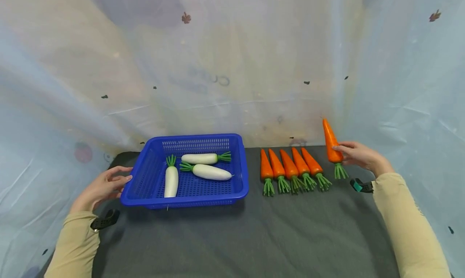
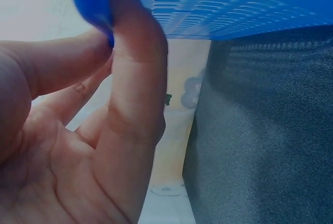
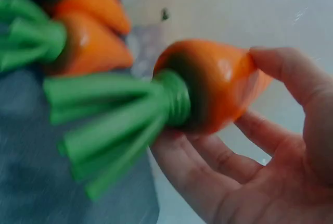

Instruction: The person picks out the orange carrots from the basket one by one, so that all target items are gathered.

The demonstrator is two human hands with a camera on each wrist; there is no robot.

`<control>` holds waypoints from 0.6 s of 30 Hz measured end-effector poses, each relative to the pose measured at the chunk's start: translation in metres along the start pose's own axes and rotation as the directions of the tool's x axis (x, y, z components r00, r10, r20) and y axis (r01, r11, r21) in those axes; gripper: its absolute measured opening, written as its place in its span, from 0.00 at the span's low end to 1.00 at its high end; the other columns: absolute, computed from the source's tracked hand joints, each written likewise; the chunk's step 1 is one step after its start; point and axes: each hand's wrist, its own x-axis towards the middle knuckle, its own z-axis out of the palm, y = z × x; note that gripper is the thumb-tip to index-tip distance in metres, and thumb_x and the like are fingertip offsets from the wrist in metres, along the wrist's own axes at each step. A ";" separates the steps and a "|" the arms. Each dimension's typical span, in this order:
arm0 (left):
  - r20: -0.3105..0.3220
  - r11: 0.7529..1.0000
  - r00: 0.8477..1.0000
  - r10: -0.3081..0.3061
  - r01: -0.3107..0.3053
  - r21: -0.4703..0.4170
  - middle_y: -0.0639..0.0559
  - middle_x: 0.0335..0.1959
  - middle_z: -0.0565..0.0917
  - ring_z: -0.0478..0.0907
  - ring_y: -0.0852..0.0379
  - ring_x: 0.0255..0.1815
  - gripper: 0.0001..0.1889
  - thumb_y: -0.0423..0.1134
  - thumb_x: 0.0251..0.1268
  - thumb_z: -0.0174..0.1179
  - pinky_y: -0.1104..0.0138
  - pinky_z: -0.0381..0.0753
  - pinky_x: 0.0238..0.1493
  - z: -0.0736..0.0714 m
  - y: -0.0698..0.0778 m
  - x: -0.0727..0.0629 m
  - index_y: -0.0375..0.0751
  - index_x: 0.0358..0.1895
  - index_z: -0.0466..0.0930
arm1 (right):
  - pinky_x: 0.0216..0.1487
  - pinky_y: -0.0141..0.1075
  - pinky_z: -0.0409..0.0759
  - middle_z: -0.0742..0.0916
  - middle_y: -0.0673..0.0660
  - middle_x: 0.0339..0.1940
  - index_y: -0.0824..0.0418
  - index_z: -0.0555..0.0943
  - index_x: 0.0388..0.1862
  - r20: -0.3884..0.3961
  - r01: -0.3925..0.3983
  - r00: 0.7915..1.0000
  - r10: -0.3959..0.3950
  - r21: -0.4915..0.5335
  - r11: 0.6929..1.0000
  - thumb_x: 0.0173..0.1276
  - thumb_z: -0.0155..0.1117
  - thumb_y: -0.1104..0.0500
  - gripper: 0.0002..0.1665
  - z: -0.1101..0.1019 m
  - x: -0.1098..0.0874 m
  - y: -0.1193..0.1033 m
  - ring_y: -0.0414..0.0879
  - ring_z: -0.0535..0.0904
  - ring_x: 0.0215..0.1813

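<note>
A blue plastic basket point(image 1: 184, 201) stands on the left half of the dark table, with three white radishes inside: one radish point(image 1: 171, 182) lies lengthwise, two others point(image 1: 211, 172) lie crosswise. My left hand point(image 1: 107, 186) pinches the basket's left rim between thumb and fingers; the left wrist view shows the rim point(image 2: 91, 2) between them. At the far right my right hand point(image 1: 357, 153) grips an orange carrot point(image 1: 329, 143) by its thick part, tip pointing away and green stems point(image 3: 119, 114) toward me. Several carrots point(image 1: 290, 169) lie side by side between the basket and that hand.
Dark cloth point(image 1: 254, 237) covers the table. A pale translucent plastic sheet point(image 1: 232, 68) with small printed shapes hangs behind the table and along both sides. Black wrist straps point(image 1: 105, 220) sit on both forearms.
</note>
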 end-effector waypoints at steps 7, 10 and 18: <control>-0.002 1.000 1.000 -0.015 0.015 0.001 0.45 0.42 0.83 0.82 0.50 0.37 0.34 0.49 0.70 0.55 0.57 0.83 0.38 -0.001 -0.002 0.001 0.33 0.71 0.54 | 0.52 0.51 0.77 0.72 0.75 0.57 0.77 0.50 0.70 -0.046 -0.051 0.998 0.046 -0.123 0.991 0.76 0.48 0.44 0.43 0.005 0.003 0.023 0.61 0.76 0.54; -0.008 1.000 1.000 -0.021 0.021 0.004 0.45 0.42 0.83 0.82 0.50 0.37 0.34 0.49 0.70 0.55 0.58 0.83 0.37 -0.001 -0.003 0.000 0.34 0.71 0.55 | 0.50 0.51 0.78 0.74 0.72 0.53 0.76 0.55 0.66 -0.050 -0.068 0.997 0.062 -0.128 0.989 0.76 0.48 0.45 0.39 0.010 0.008 0.030 0.59 0.78 0.51; -0.010 1.000 1.000 0.002 -0.002 0.023 0.44 0.44 0.82 0.82 0.51 0.38 0.35 0.50 0.69 0.56 0.58 0.83 0.37 0.001 0.000 -0.001 0.34 0.71 0.55 | 0.47 0.50 0.79 0.71 0.73 0.54 0.78 0.62 0.63 -0.078 -0.108 0.993 0.092 -0.243 0.964 0.75 0.50 0.47 0.36 0.018 0.015 0.034 0.56 0.76 0.48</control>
